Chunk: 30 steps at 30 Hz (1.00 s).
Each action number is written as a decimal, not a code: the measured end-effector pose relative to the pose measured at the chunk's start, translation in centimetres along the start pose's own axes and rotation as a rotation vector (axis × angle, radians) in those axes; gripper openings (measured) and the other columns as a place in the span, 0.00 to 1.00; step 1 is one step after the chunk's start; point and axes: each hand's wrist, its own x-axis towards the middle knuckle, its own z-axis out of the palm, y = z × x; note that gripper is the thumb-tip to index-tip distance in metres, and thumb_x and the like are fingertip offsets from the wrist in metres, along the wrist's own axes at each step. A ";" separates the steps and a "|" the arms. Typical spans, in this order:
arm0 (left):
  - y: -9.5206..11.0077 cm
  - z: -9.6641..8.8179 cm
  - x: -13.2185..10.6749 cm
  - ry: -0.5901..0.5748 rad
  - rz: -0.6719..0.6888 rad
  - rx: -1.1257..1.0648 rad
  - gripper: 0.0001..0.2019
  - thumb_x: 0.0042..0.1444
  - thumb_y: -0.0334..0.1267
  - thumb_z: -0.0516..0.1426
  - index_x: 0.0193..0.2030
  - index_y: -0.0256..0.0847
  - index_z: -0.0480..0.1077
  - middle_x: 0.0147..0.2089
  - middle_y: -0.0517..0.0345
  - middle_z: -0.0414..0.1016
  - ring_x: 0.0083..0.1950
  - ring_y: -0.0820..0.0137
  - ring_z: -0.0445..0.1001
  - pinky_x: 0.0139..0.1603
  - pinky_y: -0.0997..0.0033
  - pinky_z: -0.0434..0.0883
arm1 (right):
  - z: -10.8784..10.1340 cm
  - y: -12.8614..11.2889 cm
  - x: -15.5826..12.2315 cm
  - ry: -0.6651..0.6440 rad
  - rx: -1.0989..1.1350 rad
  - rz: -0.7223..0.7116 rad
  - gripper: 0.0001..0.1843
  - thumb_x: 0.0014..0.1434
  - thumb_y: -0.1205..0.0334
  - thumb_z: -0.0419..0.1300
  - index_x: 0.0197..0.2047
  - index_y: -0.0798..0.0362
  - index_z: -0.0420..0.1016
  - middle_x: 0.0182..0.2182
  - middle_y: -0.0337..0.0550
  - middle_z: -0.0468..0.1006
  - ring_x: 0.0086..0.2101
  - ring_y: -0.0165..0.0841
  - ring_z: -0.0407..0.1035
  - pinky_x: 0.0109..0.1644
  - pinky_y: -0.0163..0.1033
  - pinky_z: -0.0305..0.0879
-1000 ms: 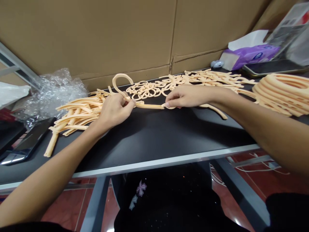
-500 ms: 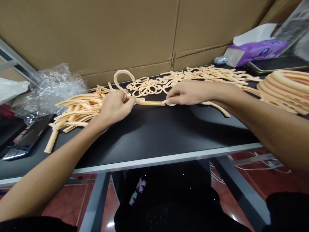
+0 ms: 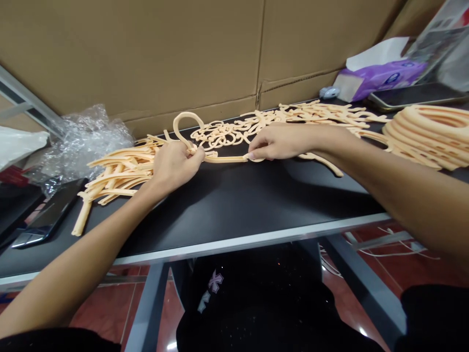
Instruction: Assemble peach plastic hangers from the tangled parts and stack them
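A cream-coloured, flexible moulded strip (image 3: 227,159) is stretched between my two hands, just above the black tabletop. My left hand (image 3: 176,161) is closed round its left part, and a curved loop of cream strip rises above those fingers. At the strip's right end, my right hand (image 3: 273,143) pinches with thumb and fingertips. Left of my left hand lies a heap of straight cream strips (image 3: 120,168). Behind the hands are small cream rings and curly bits (image 3: 227,133), spreading to the right.
Coiled cream strip (image 3: 432,134) is stacked at the right. Behind it are a purple tissue pack (image 3: 392,78) and a dark tablet-like device (image 3: 414,96). A phone (image 3: 49,215) and crumpled clear plastic wrap (image 3: 91,142) lie at the left. Cardboard (image 3: 183,54) stands along the back.
The view has shifted slightly. Both hands keep their hold on the strip, which stays stretched between them with little visible movement.
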 end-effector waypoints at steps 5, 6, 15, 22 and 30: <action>-0.2 0.1 0.2 0.007 0.026 -0.021 0.24 0.62 0.44 0.56 0.19 0.44 0.50 0.19 0.60 0.52 0.23 0.72 0.53 0.31 0.63 0.49 | 0.3 0.2 0.3 0.031 -0.108 0.003 0.17 0.61 0.54 0.58 0.41 0.50 0.87 0.34 0.44 0.84 0.32 0.36 0.71 0.38 0.43 0.61; -0.2 0.1 0.2 0.003 0.022 -0.018 0.24 0.62 0.44 0.56 0.19 0.44 0.50 0.19 0.60 0.52 0.23 0.71 0.54 0.31 0.63 0.49 | 0.3 0.1 0.3 0.035 -0.128 0.008 0.17 0.62 0.54 0.58 0.42 0.50 0.87 0.34 0.44 0.85 0.32 0.36 0.71 0.38 0.43 0.60; -0.1 -0.1 0.2 -0.015 0.024 0.043 0.21 0.61 0.45 0.54 0.19 0.44 0.54 0.21 0.57 0.56 0.26 0.67 0.58 0.33 0.62 0.50 | 0.4 -1.1 -0.6 0.074 -0.258 0.045 0.19 0.66 0.55 0.55 0.47 0.48 0.87 0.38 0.48 0.85 0.37 0.40 0.73 0.37 0.44 0.56; -0.5 0.2 0.4 -0.032 0.020 0.054 0.21 0.62 0.47 0.53 0.19 0.43 0.57 0.23 0.55 0.61 0.27 0.67 0.59 0.33 0.63 0.51 | 0.5 -1.3 -1.0 0.130 -0.273 0.002 0.16 0.67 0.56 0.57 0.44 0.46 0.87 0.37 0.46 0.84 0.39 0.41 0.73 0.38 0.43 0.53; -0.2 -0.4 0.1 -0.004 0.031 0.072 0.23 0.62 0.48 0.54 0.19 0.44 0.52 0.20 0.57 0.56 0.25 0.68 0.55 0.31 0.63 0.49 | 0.5 -1.2 -1.7 0.162 -0.258 -0.065 0.17 0.70 0.61 0.55 0.48 0.50 0.87 0.44 0.50 0.85 0.43 0.41 0.73 0.45 0.44 0.57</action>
